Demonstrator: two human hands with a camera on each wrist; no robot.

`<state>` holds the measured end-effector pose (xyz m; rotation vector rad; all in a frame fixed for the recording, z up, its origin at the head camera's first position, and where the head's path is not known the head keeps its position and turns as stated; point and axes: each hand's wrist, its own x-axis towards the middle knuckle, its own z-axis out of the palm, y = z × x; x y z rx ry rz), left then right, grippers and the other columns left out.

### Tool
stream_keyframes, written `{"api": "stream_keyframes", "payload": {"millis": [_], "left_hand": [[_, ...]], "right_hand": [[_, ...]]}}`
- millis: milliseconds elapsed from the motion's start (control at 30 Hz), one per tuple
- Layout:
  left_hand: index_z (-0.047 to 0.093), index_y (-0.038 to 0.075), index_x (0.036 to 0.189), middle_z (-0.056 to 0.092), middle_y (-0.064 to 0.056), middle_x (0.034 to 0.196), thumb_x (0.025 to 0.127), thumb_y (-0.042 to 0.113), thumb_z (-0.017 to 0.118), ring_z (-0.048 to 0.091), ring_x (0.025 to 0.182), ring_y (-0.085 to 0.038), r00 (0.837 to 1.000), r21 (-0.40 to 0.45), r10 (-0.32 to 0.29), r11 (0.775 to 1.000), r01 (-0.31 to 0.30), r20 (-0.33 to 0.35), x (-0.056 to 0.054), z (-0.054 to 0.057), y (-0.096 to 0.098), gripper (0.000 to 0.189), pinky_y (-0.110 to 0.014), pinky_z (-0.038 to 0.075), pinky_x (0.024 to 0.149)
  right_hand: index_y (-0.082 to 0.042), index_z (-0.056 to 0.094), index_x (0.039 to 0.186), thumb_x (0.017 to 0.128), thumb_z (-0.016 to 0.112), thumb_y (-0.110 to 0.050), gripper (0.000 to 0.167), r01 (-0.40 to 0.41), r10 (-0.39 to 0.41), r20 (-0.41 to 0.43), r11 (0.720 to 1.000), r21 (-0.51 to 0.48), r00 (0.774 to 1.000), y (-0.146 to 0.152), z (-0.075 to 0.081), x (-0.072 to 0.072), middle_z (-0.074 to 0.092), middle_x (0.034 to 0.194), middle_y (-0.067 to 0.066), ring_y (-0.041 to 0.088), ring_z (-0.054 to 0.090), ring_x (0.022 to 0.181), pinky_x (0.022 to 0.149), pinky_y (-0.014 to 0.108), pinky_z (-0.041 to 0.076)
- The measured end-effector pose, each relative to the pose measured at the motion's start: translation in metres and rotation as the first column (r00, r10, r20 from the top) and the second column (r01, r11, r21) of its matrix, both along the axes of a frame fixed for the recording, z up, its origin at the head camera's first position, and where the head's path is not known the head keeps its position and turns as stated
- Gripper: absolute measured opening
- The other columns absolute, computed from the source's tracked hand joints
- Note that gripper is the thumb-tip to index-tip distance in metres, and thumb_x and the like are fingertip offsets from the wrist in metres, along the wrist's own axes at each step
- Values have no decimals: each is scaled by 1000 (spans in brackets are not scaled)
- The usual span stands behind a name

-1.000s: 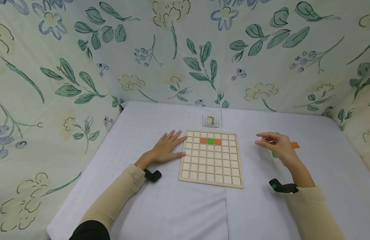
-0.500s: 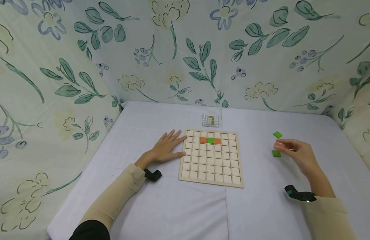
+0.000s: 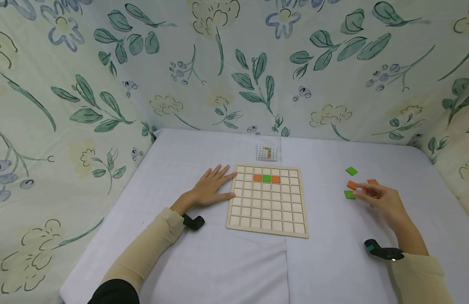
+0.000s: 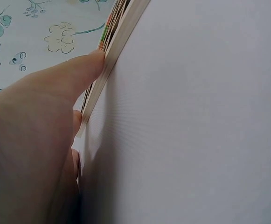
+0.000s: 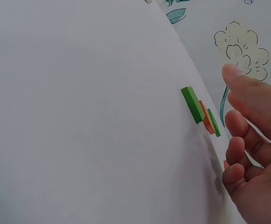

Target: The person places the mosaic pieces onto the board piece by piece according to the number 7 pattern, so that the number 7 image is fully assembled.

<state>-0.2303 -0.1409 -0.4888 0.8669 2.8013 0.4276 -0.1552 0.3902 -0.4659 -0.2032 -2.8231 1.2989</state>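
Note:
A square wooden grid board (image 3: 267, 204) lies mid-table. Near its top, an orange tile (image 3: 257, 177), a green tile (image 3: 266, 178) and a second orange tile (image 3: 276, 179) sit side by side in one row. My left hand (image 3: 208, 188) is spread flat at the board's left edge, thumb and a fingertip touching the frame. To the right of the board, my right hand (image 3: 384, 202) hovers with loosely bent fingers and nothing between them. Its fingertips are right beside a loose orange tile (image 3: 351, 185) and a green tile (image 3: 350, 194).
Another green tile (image 3: 351, 170) lies farther back, and one more orange tile (image 3: 372, 182) shows partly behind the right hand. A small pattern card (image 3: 266, 153) with a coloured grid lies beyond the board. Floral cloth (image 3: 227, 63) hangs behind the white-covered table (image 3: 181, 147).
My right hand has moved right, away from the board, to the loose tiles, then slightly back from the nearer orange tile, now more exposed. The left hand and board stay put.

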Motion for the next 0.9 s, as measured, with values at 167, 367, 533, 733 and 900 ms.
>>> {"api": "stream_keyframes", "payload": {"millis": [167,367,533,733,900], "left_hand": [[17,33,161,3,-3,167,93,74,40,-7,152,-28,1000,7,-2,1000,2,3,1,1,0,82,-49,-8,119],[16,34,161,2,-2,167,93,76,38,-8,152,-27,1000,7,-4,1000,4,2,0,1,0,83,-48,-8,119],[17,33,161,3,-3,167,93,75,39,-7,152,-28,1000,11,-4,1000,4,-1,1,2,0,83,-49,-7,119],[16,33,161,1,-2,167,92,77,37,-7,152,-28,1000,8,-2,1000,2,2,1,0,0,84,-49,-7,119],[17,33,161,2,-2,167,92,76,38,-7,152,-28,1000,21,-6,1000,6,5,0,-1,0,83,-50,-7,119]], "right_hand": [[6,60,130,91,73,-42,63,0,0,12,1000,1,1000,4,-5,0,53,94,1,16,42,83,59,22,40],[8,62,126,90,77,-32,56,-43,43,-14,999,-7,999,7,-7,-2,57,89,-5,12,46,80,61,19,42],[9,64,125,89,78,-24,51,-67,68,-38,997,37,997,10,-11,-2,57,89,-1,12,46,78,59,20,42],[7,65,124,89,79,-23,49,-73,77,-42,993,96,996,8,-16,-3,54,94,8,14,43,79,59,21,39],[5,66,124,88,80,-24,48,-75,82,-44,987,141,996,6,-17,-4,52,94,9,16,42,79,58,23,37]]}}
